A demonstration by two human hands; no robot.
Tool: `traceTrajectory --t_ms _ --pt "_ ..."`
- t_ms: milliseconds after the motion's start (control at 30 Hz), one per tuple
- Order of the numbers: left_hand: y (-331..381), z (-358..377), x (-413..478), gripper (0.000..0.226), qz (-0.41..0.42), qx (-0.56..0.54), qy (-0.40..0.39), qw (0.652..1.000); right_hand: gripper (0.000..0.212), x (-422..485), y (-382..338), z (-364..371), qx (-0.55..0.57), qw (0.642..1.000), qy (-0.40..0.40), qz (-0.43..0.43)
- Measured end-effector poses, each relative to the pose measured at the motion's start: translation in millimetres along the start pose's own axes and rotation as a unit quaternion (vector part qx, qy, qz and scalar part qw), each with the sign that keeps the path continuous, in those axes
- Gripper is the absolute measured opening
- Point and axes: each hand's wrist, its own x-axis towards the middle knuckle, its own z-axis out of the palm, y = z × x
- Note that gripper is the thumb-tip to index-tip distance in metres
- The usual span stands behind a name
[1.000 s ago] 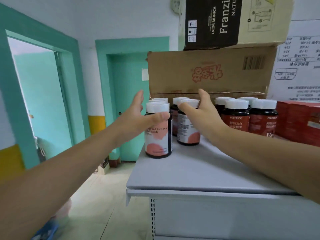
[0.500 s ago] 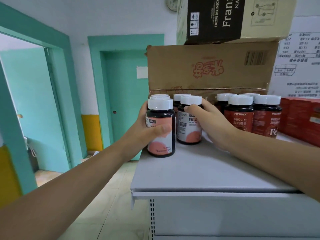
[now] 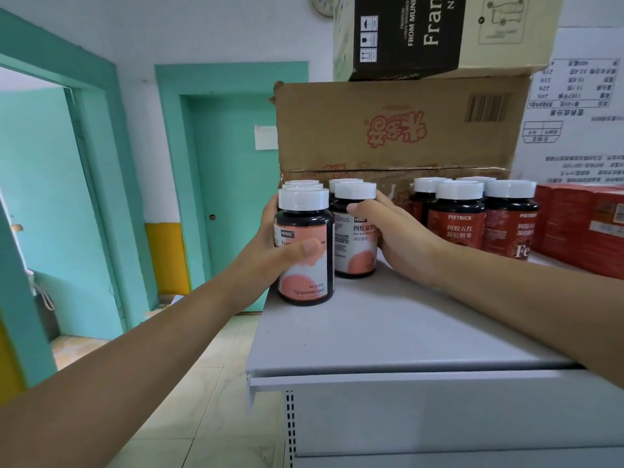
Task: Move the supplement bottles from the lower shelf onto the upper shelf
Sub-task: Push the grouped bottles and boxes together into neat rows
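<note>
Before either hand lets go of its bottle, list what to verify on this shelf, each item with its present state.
1. Left hand grips the front dark bottle with pink label and white cap: ok.
2. Right hand grips the second pink-label bottle, thumb across its front: ok.
3. Both held bottles upright, caps on: ok.
4. Front bottle's base well in from the left edge of the grey metal shelf: not ok, it stands close to that edge.
5. Right hand clear of the red-label bottles: cannot tell, its far side is hidden.
</note>
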Motion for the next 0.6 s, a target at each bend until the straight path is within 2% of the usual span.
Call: traceTrajectory --t_ms 67,100,200,333,467,600 --pt "-0.9 -0.1 -0.1 0.108 -0.002 0.0 -0.001 1.0 0.098 2.4 0.9 0.6 0.006 1.0 -0.002 0.002" --pt "-1.2 0.0 -0.1 0.109 -0.001 0.001 -0.001 1.0 0.097 3.6 2.5 0.4 0.008 1.0 -0.003 0.004" --pt "-1.1 0.0 1.6 0.098 0.0 0.0 -0.005 1.0 0.089 3.1 3.8 0.1 0.0 1.0 -0.008 0.001" --pt "-2.5 1.3 2.6 0.097 0.005 -0.002 -0.005 1.0 0.079 0.2 3.6 1.1 -0.018 1.0 0.008 -0.01" --pt "-2.4 4.5 1.7 0.1 0.014 -0.006 0.007 1.0 0.1 1.8 5.9 1.4 -0.053 0.998 0.031 -0.015" --pt "0.9 6.8 0.4 0.114 0.017 0.005 0.008 1.0 0.126 4.5 7.6 1.5 -0.078 0.996 0.027 -0.022"
